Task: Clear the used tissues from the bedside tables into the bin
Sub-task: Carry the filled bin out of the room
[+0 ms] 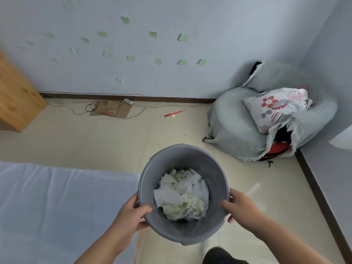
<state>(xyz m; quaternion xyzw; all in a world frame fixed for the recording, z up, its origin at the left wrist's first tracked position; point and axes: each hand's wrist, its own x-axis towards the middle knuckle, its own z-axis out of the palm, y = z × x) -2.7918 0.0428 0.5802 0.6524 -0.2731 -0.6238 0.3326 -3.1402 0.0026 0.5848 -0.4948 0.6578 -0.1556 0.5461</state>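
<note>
A round grey plastic bin (171, 161) is held up in front of me, above the floor beside the bed. Inside it lie several crumpled white and pale yellow tissues (182, 195). My left hand (131, 214) grips the bin's near left rim, thumb hooked inside. My right hand (240, 206) grips the near right rim, thumb inside as well. No bedside table is in view.
The bed with a white sheet (57, 202) fills the lower left. A wooden cabinet (17, 98) stands at the left wall. A grey covered heap with a floral pillow (274, 107) fills the right corner. Cables, cardboard (112, 110) and a red pen (175, 113) lie near the wall.
</note>
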